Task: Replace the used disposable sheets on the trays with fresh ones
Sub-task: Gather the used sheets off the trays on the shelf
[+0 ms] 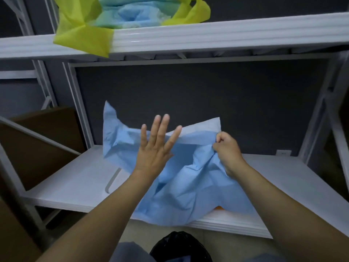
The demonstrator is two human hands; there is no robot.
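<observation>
Black bag (179, 246), seemingly a bin liner, sits low between the forearms (98, 220), under the front edge of the white shelf (75, 186) where the crumpled blue sheet (188, 186) lies, its near hem spilling over that edge. Right hand (227, 152) clenches a bunched fold at the sheet's raised back edge; left hand (156, 146) is spread flat, fingers straight, gripping nothing, over its middle. Pulling one-handed could tear the thin sheet or drag whatever it covers off the front edge.
</observation>
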